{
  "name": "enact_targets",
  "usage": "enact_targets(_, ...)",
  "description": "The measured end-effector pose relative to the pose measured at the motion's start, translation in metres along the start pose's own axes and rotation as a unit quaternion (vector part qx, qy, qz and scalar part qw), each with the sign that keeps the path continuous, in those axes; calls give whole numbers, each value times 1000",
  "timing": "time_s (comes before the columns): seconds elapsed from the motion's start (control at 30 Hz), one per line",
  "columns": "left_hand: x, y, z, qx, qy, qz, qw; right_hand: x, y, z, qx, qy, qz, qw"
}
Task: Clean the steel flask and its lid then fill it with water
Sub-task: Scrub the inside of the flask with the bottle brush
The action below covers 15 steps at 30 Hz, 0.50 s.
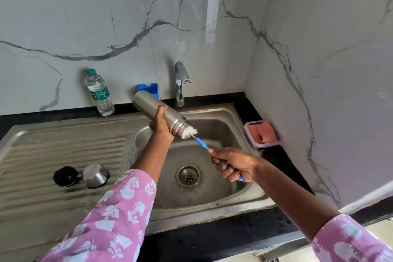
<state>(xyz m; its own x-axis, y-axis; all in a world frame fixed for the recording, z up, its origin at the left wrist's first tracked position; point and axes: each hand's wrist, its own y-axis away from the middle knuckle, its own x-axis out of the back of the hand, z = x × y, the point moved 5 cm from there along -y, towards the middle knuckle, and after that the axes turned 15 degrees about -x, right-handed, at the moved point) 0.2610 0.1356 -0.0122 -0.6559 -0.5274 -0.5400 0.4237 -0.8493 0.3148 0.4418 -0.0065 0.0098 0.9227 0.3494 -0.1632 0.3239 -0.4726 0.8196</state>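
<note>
The clear plastic water bottle with a teal cap [99, 92] carries a green label with white cursive lettering beginning "Sig"; the rest curves out of sight. Nothing else bears readable text.

The steel flask [146, 103] hangs open over the sink [214, 122], mouth tilted down to the right, brush [190, 132] bristles in it. Its black stopper [65, 176] and steel cap [95, 175] sit side by side on the drainboard [42, 151].

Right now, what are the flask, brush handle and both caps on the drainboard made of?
Flask: brushed steel, soft grey sheen. Brush handle: likely plastic, uniform bright blue. Cup lid: steel, shinier, mirror-like reflections. Stopper: probably plastic, matte black.
</note>
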Motion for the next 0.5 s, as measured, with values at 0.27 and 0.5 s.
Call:
enact_targets(0.27, 4, 14, -8, 17, 23, 22, 999, -11, 21, -32, 135, 544, 502, 659)
enact_targets(0.5, 10, 18, -7, -17, 11, 38, 999, -19, 3, -10, 92, 482, 409, 770)
